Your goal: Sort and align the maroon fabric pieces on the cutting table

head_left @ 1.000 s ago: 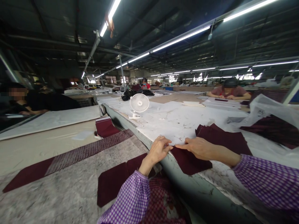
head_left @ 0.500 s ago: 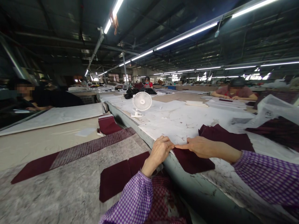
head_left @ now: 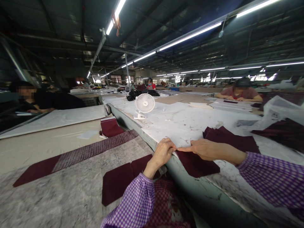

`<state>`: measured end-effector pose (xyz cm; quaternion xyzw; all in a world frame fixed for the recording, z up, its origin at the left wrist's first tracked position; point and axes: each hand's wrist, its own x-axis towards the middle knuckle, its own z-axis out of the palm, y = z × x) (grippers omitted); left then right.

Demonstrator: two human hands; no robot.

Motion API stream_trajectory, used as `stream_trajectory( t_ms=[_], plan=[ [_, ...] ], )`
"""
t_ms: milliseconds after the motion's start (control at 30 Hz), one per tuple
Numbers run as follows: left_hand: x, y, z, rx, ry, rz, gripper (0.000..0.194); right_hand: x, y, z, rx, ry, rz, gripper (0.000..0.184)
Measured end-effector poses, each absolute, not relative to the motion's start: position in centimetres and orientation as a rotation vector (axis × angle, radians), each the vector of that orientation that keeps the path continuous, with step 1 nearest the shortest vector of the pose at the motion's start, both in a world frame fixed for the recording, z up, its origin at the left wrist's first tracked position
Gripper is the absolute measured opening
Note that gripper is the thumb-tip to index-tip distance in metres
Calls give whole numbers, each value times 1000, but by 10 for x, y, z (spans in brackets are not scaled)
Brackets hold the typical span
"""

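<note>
A maroon fabric piece [head_left: 200, 166] with cut corners lies at the white table's edge, partly under my right hand. My left hand [head_left: 162, 154] is closed in a pinch at its near-left corner; the exact grip is hidden by the fingers. My right hand [head_left: 205, 149] lies over the upper edge of the cloth. Its index finger stretches out to touch beside my left fingertips, and the other fingers curl down. Behind my right wrist rests a pile of maroon pieces [head_left: 234, 139]. Below and left of my left hand, further maroon pieces [head_left: 116, 183] lie on a grey-mottled surface.
A white fan [head_left: 144, 103] stands on the white table [head_left: 175, 122]. A long row of overlapped maroon pieces [head_left: 95, 148] lies left. A clear plastic bag [head_left: 276, 107] with dark cloth sits right. Co-workers [head_left: 242, 90] are at other tables. The table edge [head_left: 182, 182] drops off below my hands.
Hardly anything differs. Both hands stay at the same corner of the cloth, with only a slight shift of the fingers and of the view.
</note>
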<state>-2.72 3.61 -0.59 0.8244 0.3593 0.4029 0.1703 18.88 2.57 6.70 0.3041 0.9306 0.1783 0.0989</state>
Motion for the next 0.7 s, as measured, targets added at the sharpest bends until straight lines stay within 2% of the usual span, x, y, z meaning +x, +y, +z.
stream_trajectory(
  t_ms=[167, 367, 533, 700],
  plan=[
    [-40, 39, -10, 2189, 914, 1210, 21, 185, 18, 67, 824, 2672, 720, 77],
    [-45, 29, -15, 2195, 915, 1228, 21, 183, 2, 59, 932, 2632, 971, 80],
    [-41, 8, -22, 2253, 983, 1278, 27, 185, 8, 47, 928, 2729, 968, 77],
    [-34, -4, -24, 2292, 1095, 1345, 37, 207, 38, 24, 1077, 2923, 784, 80]
  ],
)
